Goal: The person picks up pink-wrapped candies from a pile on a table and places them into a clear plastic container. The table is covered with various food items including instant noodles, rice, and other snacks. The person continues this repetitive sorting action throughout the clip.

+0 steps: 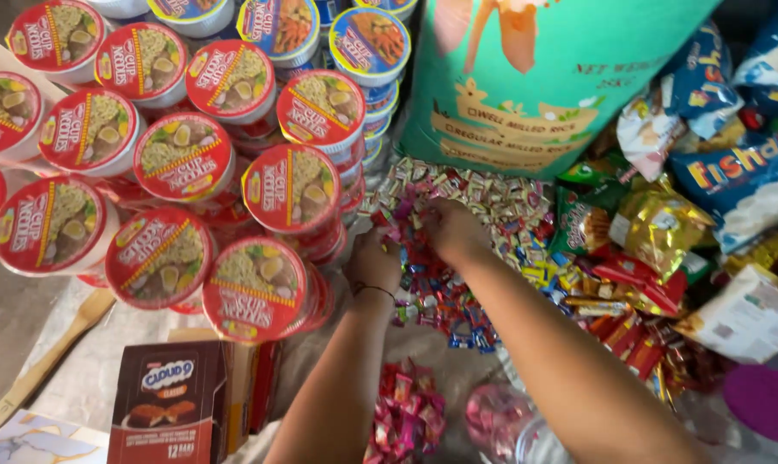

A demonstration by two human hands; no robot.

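At the centre of the frame both hands sink into a loose heap of small wrapped candies (483, 223). The left hand (373, 262) is curled narrow with its fingers buried in the sweets; whether it grips any cannot be told. The right hand (451, 230) lies just beside it, fingers bent down into the same heap, its hold likewise hidden. Stacked red-lidded noodle cups (183, 159) wall the left edge closely, touching the heap's border. A teal rice sack (535, 77) stands right behind the candies. Snack packets (655, 228) crowd the right side. Pink candies (406, 412) lie lower centre between the forearms, near a brown box (170, 404).
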